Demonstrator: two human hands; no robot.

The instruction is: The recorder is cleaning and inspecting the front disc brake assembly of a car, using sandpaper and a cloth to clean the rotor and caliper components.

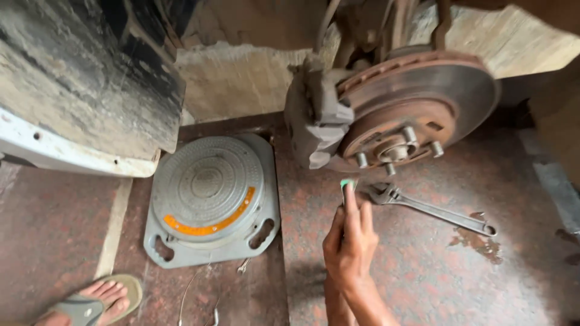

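Observation:
My right hand (pixel 350 241) reaches up from the bottom middle, fingers closed around a small green-tipped object (pixel 347 183) that points toward the wheel hub. Just above it hangs a rusty brake disc (pixel 435 90) with a hub and several wheel studs (pixel 396 151). A grey brake caliper (pixel 320 121) sits on the disc's left edge. An adjustable wrench (pixel 435 208) lies on the floor right of my fingertips, apart from them. My left hand is out of view.
A grey round turntable plate (pixel 208 193) with an orange strip rests on the reddish floor at left. A dirty fender liner (pixel 78 90) hangs at upper left. A foot in a sandal (pixel 96 302) is at bottom left, with thin wire (pixel 193 296) nearby.

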